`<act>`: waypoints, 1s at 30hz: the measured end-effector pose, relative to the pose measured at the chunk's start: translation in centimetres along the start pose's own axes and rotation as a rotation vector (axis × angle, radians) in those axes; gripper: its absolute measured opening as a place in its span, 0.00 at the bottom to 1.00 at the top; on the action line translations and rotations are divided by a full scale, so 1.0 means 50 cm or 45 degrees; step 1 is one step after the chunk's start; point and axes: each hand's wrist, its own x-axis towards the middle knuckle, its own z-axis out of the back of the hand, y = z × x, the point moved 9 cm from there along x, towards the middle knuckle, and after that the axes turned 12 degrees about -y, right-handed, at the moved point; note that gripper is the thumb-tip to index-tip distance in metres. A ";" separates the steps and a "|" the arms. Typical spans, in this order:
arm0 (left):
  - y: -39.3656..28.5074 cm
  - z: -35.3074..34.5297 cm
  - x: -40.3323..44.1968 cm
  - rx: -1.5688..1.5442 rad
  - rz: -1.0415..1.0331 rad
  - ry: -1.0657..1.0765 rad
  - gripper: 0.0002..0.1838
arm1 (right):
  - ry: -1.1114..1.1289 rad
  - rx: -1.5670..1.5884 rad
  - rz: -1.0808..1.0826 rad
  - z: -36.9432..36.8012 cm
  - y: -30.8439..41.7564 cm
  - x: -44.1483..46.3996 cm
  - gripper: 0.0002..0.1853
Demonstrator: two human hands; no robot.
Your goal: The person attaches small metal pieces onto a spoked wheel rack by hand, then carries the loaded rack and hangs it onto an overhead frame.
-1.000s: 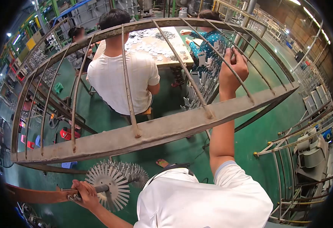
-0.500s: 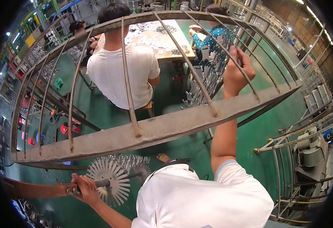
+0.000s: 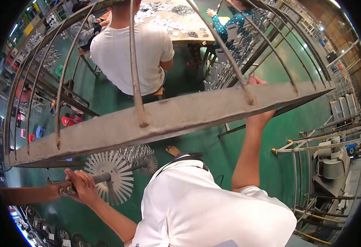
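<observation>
A curved metal rack [image 3: 176, 117] with a flat rail and several thin rods spans the view in front of me. My right hand [image 3: 261, 118] is at its right part, mostly behind the rail; curled fingers show above the rail's top edge beside a rod. Low on the left, my left hand [image 3: 81, 185] is wrapped round a metal shaft [image 3: 103, 178]. A slotted metal disc [image 3: 110, 175] sits on that shaft, with a smaller disc [image 3: 149, 165] farther along. A brown flat bar [image 3: 32, 195] meets the shaft's left end.
A person in a white shirt [image 3: 131, 57] sits just beyond the rack, at a table [image 3: 180, 35] strewn with flat metal pieces. Two more people sit there. Hanging metal parts [image 3: 230, 61] stand right of it. A metal-framed cart [image 3: 300, 148] is at the right, a red stool [image 3: 70, 119] at the left.
The rack appears lower on its left side and closer in view. My right hand has gone from a rod above the rail to behind the rail. My left hand stays on the shaft.
</observation>
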 end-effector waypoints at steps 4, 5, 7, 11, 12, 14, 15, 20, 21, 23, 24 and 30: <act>0.001 0.003 0.001 -0.027 0.008 -0.047 0.30 | 0.031 0.123 -0.189 0.052 -0.053 -0.064 0.10; 0.003 0.005 0.001 -0.038 0.019 -0.064 0.30 | 0.098 0.130 -0.233 0.056 -0.063 -0.078 0.08; 0.006 0.010 -0.004 -0.080 0.067 -0.105 0.30 | 0.382 0.192 -0.343 0.026 -0.063 -0.119 0.06; -0.010 -0.014 -0.003 -0.105 0.036 0.041 0.27 | 0.769 0.137 -0.502 -0.053 -0.041 -0.231 0.08; -0.018 -0.022 -0.004 -0.086 0.010 0.058 0.28 | 0.868 0.161 -0.508 -0.072 -0.041 -0.263 0.07; -0.029 -0.029 -0.006 -0.046 -0.023 0.071 0.30 | 1.050 0.205 -0.505 -0.097 -0.041 -0.319 0.07; -0.034 -0.033 -0.006 -0.025 -0.033 0.068 0.31 | 1.173 0.263 -0.428 -0.115 -0.037 -0.347 0.06; -0.049 -0.035 -0.010 0.053 -0.068 -0.035 0.32 | 1.491 0.359 -0.497 -0.158 -0.030 -0.487 0.06; -0.049 -0.034 -0.008 0.062 -0.071 -0.015 0.32 | 1.532 0.388 -0.516 -0.165 -0.028 -0.511 0.06; -0.047 -0.032 -0.004 0.076 -0.077 0.027 0.32 | 1.611 0.389 -0.493 -0.179 -0.031 -0.555 0.06; -0.047 -0.033 -0.004 0.085 -0.074 0.041 0.32 | 1.649 0.389 -0.480 -0.187 -0.033 -0.574 0.06; -0.047 -0.034 -0.004 0.125 -0.064 -0.007 0.32 | 1.876 0.393 -0.356 -0.230 -0.020 -0.673 0.05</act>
